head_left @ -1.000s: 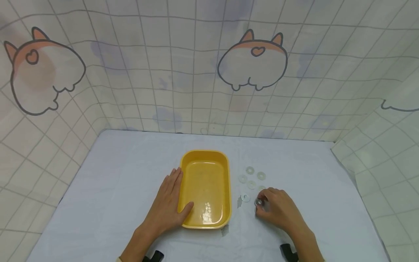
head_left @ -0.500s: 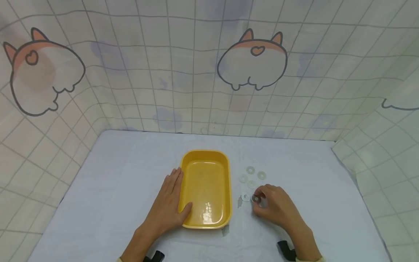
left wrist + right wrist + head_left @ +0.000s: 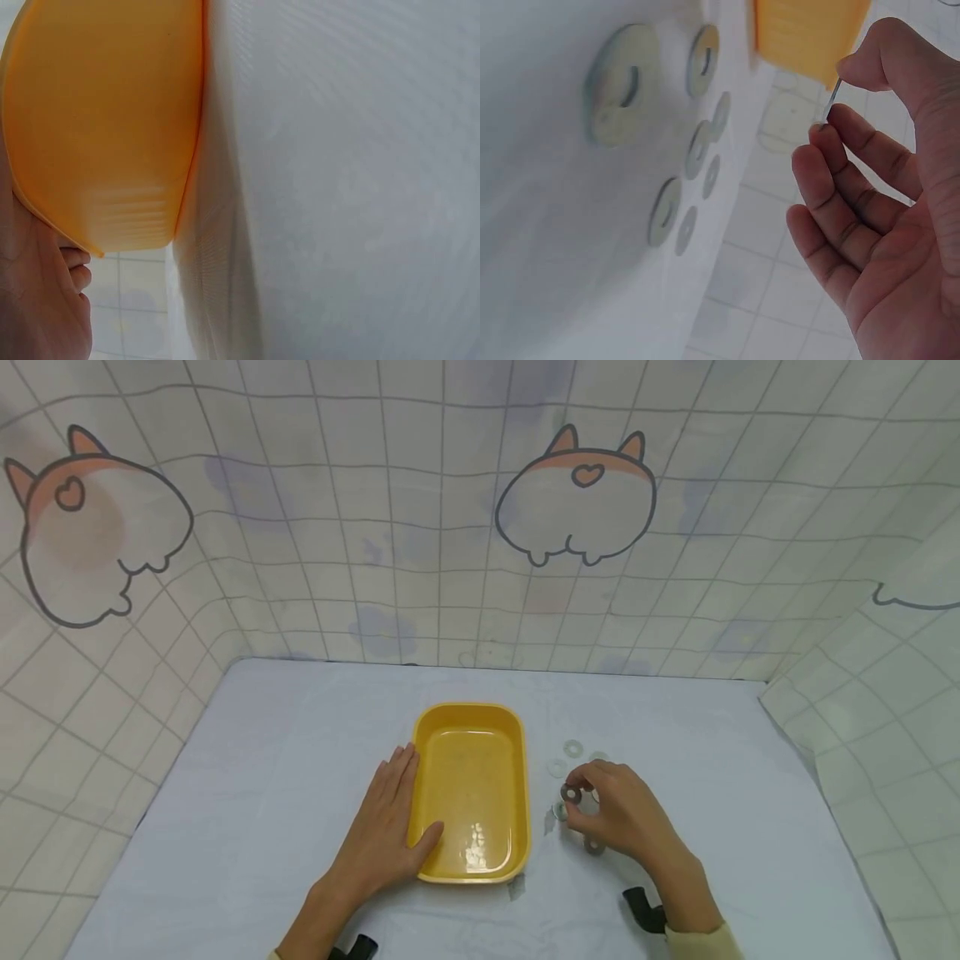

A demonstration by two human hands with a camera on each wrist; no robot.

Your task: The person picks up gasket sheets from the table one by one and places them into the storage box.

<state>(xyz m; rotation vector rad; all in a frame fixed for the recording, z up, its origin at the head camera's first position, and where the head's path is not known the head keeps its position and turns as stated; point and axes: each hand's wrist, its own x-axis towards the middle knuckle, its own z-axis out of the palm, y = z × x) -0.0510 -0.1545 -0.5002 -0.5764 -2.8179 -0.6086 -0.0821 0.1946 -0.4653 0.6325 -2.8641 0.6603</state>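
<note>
In the head view, my left hand (image 3: 384,827) rests along the left side of a yellow plastic tray (image 3: 471,785), fingers straight and thumb over the rim. The left wrist view shows that hand (image 3: 45,292) against the tray's outer wall (image 3: 105,135). My right hand (image 3: 626,814) pinches a flat metal washer (image 3: 572,793) between thumb and fingertips, raised above the table to the right of the tray. Edge-on, the held washer (image 3: 830,101) shows in the right wrist view. Several more washers lie on the cloth, including one (image 3: 573,749) farther back and one (image 3: 595,845) beneath my right hand.
White cloth covers the table (image 3: 300,735). A tile-patterned curtain (image 3: 420,568) with cartoon figures stands behind it and at both sides. Small grey patches (image 3: 517,887) show on the cloth near the tray.
My right hand has moved away from me and slightly left with the pinched washer, uncovering a washer beneath it. The left hand and tray have stayed in place.
</note>
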